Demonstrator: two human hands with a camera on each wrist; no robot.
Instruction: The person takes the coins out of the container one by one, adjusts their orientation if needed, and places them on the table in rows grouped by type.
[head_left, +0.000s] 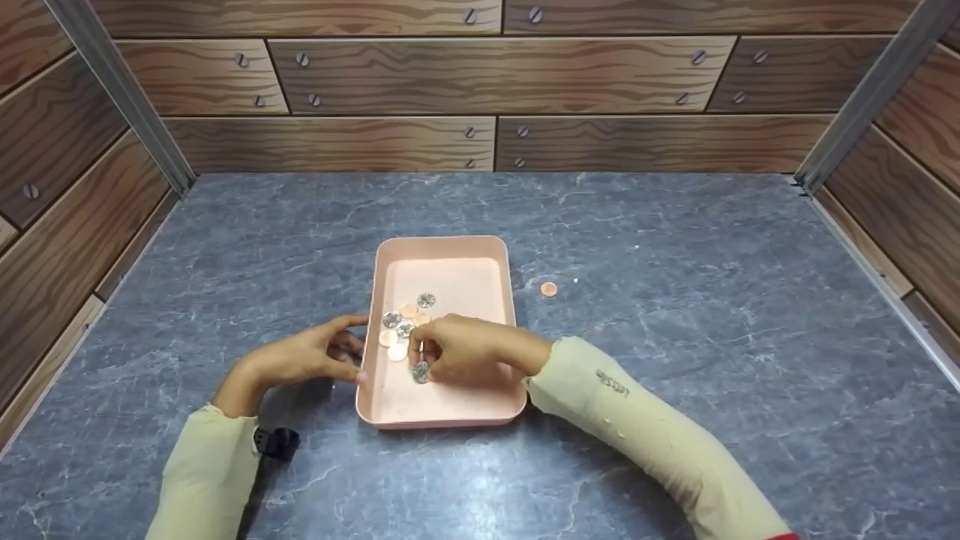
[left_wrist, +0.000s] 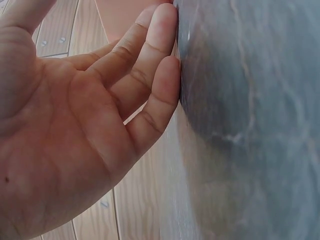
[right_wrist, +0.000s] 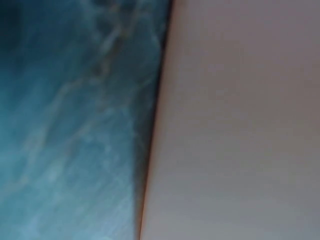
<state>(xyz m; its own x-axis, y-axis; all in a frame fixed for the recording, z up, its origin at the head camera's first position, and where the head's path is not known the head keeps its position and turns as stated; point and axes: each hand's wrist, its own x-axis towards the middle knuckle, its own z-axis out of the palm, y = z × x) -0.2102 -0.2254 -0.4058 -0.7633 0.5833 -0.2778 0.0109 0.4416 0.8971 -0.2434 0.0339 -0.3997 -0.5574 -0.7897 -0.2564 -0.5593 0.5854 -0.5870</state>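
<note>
A pink rectangular tray (head_left: 442,409) lies on the table, with several silver and copper coins in its left half. Inside it my right hand (head_left: 469,346) pinches a silver coin (head_left: 421,373) between thumb and fingertips, low over the tray floor. Close to its fingers lie a copper coin (head_left: 388,338) and another silver coin (head_left: 391,319). My left hand (head_left: 304,354) is at the tray's left side, thumb touching the rim and fingers loosely bent; the left wrist view shows its bare palm (left_wrist: 65,135). Only the blurred tray wall (right_wrist: 235,125) fills the right wrist view, without the hand.
One copper coin (head_left: 549,289) lies on the marbled table (head_left: 675,300) to the right of the tray. Wood-patterned panels (head_left: 495,75) enclose the table at the back and sides. A black device (head_left: 277,443) sits at the left wrist.
</note>
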